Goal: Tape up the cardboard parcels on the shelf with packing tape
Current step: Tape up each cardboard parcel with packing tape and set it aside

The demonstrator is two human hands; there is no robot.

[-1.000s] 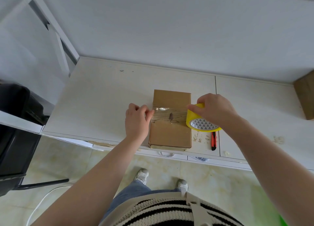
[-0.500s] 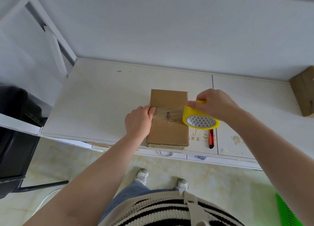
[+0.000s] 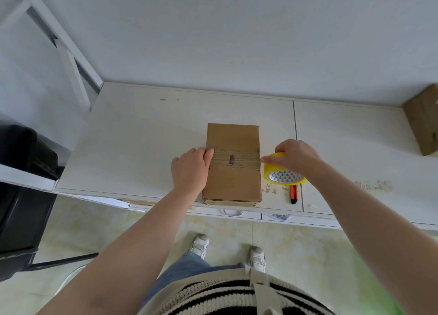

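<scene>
A flat cardboard parcel [image 3: 233, 172] lies on the white shelf [image 3: 142, 134] near its front edge, its long side running away from the person, with a band of clear packing tape [image 3: 233, 159] stretched across its middle from left edge to right edge — a small dark mark shows under the band at the centre. The left hand [image 3: 190, 170] rests against the parcel's left edge, fingers curled over the end of the tape band and pressing it down there. The right hand [image 3: 296, 157] grips a yellow tape roll [image 3: 283, 172] just beside the parcel's right edge, fingers wrapped over the top of the roll and the forefinger pointing at the end of the band; the roll's patterned inner core faces the camera. A red utility knife [image 3: 294, 193] lies on the shelf right below the roll, close to the front edge. Well off to the right, by the wall, stands a second cardboard box [image 3: 422, 120] — only partly in view. A black bin [image 3: 21, 196] sits to the left of the shelf, and below are the tiled floor and the person's white shoes [image 3: 200, 244]
</scene>
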